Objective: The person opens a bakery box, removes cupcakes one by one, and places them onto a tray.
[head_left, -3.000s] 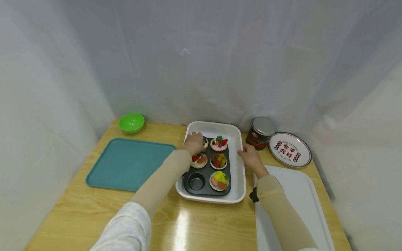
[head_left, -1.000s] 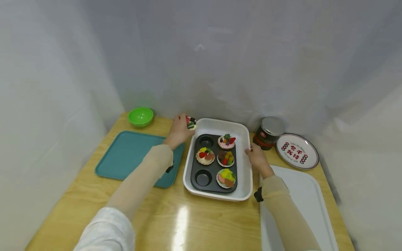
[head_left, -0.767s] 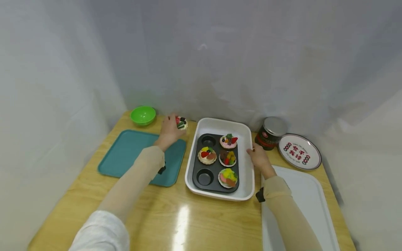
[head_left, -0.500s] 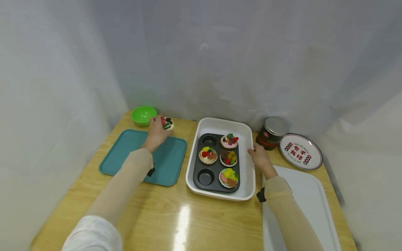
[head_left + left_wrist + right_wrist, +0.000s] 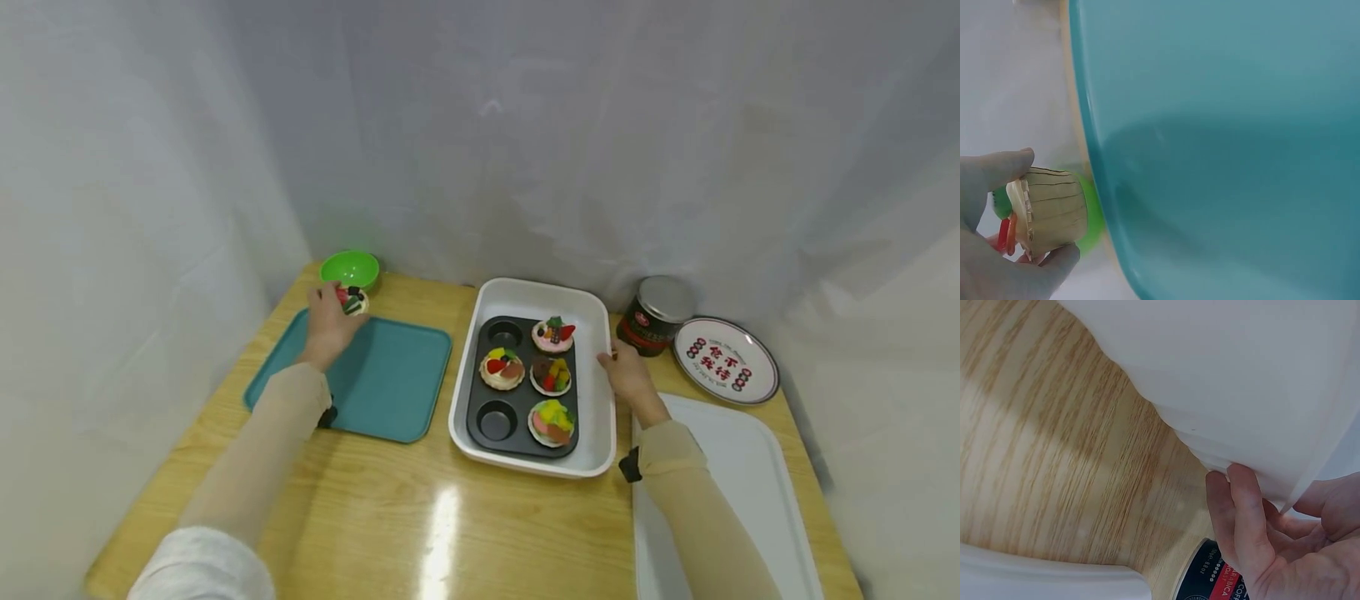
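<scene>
My left hand (image 5: pixel 330 327) pinches a fruit-topped cupcake (image 5: pixel 1054 209) by its sides, above the far left part of a teal tray (image 5: pixel 393 379). In the left wrist view its pale pleated cup shows, with red and green topping toward the palm. My right hand (image 5: pixel 628 379) grips the right rim of a deep white pan (image 5: pixel 597 417), thumb inside and fingers against the outer wall. Within that pan lies a dark muffin tin (image 5: pixel 517 410). Several decorated cupcakes (image 5: pixel 551 423) sit in its cups; the back left and front left cups are bare.
A green bowl (image 5: pixel 350 269) stands behind the teal tray. To the right of the white pan are a coffee can (image 5: pixel 655 317) and a plate with red characters (image 5: pixel 726 360). A white tray (image 5: pixel 731 483) lies under the right forearm on the wooden table (image 5: pixel 375 517).
My left hand has lifted the cupcake out of the tin's back left cup and carried it left, over the teal tray. The right hand has stayed at the pan's rim.
</scene>
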